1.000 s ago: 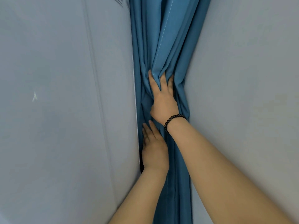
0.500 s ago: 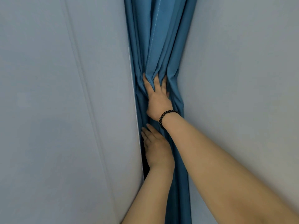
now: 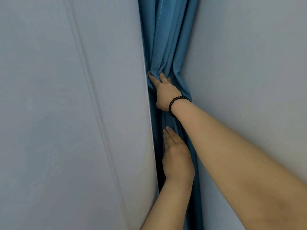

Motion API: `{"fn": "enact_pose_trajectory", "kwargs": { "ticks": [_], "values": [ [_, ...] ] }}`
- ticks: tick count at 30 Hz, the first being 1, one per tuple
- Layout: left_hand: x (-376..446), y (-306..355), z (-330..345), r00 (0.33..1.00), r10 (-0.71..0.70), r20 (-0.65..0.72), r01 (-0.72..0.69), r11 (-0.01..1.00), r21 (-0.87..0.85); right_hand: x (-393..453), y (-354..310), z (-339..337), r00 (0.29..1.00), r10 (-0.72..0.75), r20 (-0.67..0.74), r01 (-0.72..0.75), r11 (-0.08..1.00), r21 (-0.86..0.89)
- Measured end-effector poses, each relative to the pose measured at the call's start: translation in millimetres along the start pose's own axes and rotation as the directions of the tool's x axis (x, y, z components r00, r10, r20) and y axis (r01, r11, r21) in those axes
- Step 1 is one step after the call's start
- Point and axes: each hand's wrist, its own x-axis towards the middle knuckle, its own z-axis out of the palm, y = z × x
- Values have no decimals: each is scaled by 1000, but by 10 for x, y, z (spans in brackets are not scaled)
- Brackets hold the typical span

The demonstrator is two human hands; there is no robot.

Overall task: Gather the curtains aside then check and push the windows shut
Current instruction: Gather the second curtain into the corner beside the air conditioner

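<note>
A single head camera looks forward from behind both forearms, close in, facing a corner. The right hand (image 3: 167, 93) sits just above frame centre, the left hand (image 3: 177, 159) below it. The curtain (image 3: 166, 40) runs top to bottom through the middle.

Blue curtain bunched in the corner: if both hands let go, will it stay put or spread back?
The blue curtain hangs in soft folds, so it's likely floppy. It pinches in only where the right hand grips and the left hand presses, so it would probably spread back.
</note>
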Motion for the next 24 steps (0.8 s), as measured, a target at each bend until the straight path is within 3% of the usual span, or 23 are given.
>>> {"fn": "enact_pose_trajectory", "kwargs": {
  "ticks": [2,4,5,6,7,8,9,10,11,14,16,17,18,19,21,24],
  "values": [
    [-69,-78,125,991,-22,131,10,996,89,62,-22,61,999,4,36,-3,1000,-6],
    [37,-117,219,971,60,232,-70,997,34,128,-22,134,998,4,57,-4,1000,-7],
    [88,-143,144,990,45,132,-44,999,-6,164,-27,166,998,2,65,-1,1000,-10],
    [94,-169,117,999,6,-45,2,984,177,193,-24,185,997,3,71,-1,1000,-19],
    [115,-197,130,991,57,-124,-30,976,215,215,-25,192,997,5,76,-2,1000,-31],
    [105,-178,88,987,111,-113,-98,988,120,234,-21,193,997,7,83,-4,999,-42],
    [19,-139,122,990,42,-134,-47,998,-34,239,-19,190,996,11,83,-7,999,-48],
    [-22,-64,151,996,-11,-84,9,1000,-24,232,-19,193,997,15,80,-11,999,-48],
    [-54,-26,123,1000,-26,-5,26,999,23,221,-11,193,997,17,72,-14,999,-41],
    [-12,-92,233,996,82,-28,-79,992,103,138,-2,198,998,21,53,-20,1000,-5],
    [-26,-111,183,975,180,-132,-120,922,368,58,11,203,999,19,29,-20,999,26],
    [-99,-48,57,967,186,-175,-113,927,357,3,21,203,1000,17,13,-17,999,39],
    [-133,60,-52,983,98,-154,-67,978,198,-44,27,209,1000,16,-5,-15,998,56],
    [-234,136,-97,999,49,12,-50,999,8,-104,34,207,1000,15,-27,-13,998,69],
    [-385,154,-117,989,61,132,-45,992,-121,-235,33,208,997,13,-71,-7,996,83],
    [-449,53,-56,981,16,193,-6,998,-56,-450,-9,217,994,12,-108,-1,995,103]
  ]
}}
